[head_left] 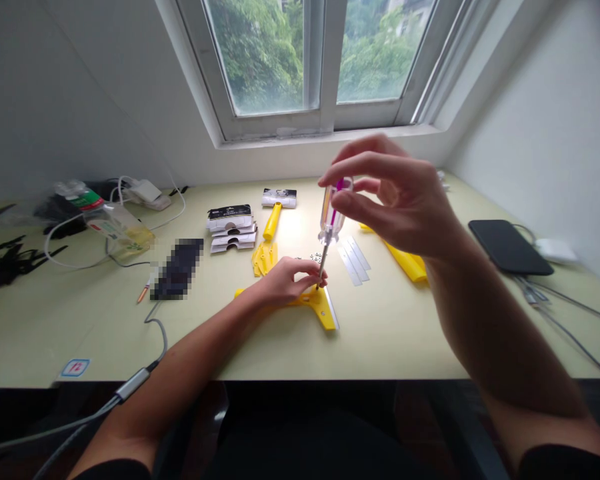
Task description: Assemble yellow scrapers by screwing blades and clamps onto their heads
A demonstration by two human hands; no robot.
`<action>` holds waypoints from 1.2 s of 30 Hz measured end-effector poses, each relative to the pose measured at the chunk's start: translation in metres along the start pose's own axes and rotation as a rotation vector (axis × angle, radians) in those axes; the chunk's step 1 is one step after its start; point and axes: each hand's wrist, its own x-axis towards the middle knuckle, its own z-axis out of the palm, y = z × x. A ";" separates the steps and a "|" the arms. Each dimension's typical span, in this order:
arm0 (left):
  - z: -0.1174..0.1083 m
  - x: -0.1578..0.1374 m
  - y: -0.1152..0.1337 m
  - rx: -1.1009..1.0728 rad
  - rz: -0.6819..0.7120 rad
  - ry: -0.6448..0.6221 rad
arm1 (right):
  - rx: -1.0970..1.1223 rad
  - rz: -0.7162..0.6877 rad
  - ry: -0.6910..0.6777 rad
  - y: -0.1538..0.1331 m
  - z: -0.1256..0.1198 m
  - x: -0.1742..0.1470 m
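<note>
- Right hand (387, 193): clamped on screwdriver (331, 217), tip at scraper (324, 313).
- Scraper: centre of worktop (405, 340), partly covered by left hand (289, 280); left grip cannot be told.
- Blades (353, 260): right, beyond scraper.
- Boxes (231, 230): far left.

We count two hands, one left hand (291, 280) and one right hand (387, 193); one screwdriver (330, 223); one yellow scraper (324, 312) under its tip; three loose metal blades (351, 261); one numbered sticker (75, 367); two window panes (265, 57).
</note>
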 end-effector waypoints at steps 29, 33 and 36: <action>0.004 0.003 0.001 0.148 0.019 0.104 | 0.032 0.158 -0.117 0.016 0.010 -0.001; 0.003 0.001 0.003 0.132 0.035 0.030 | 0.052 0.160 -0.141 0.017 0.003 0.000; 0.002 0.000 0.003 0.134 0.069 0.008 | 0.083 0.141 -0.113 0.018 -0.001 0.000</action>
